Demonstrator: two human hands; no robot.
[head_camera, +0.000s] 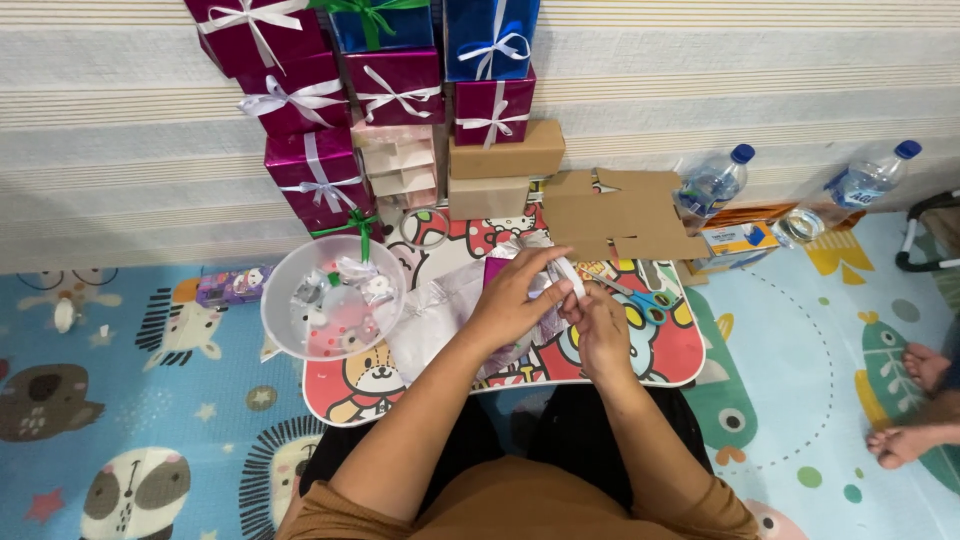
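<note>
Behind the tray, magenta and blue gift boxes stack up; left hand and right hand pinch white ribbon.

Single head-worn camera, looking steeply down from above the person's lap, facing forward toward the striped wall, close over the small lap table at centre frame, play mat floor spreading left and right, no second view to share.
</note>
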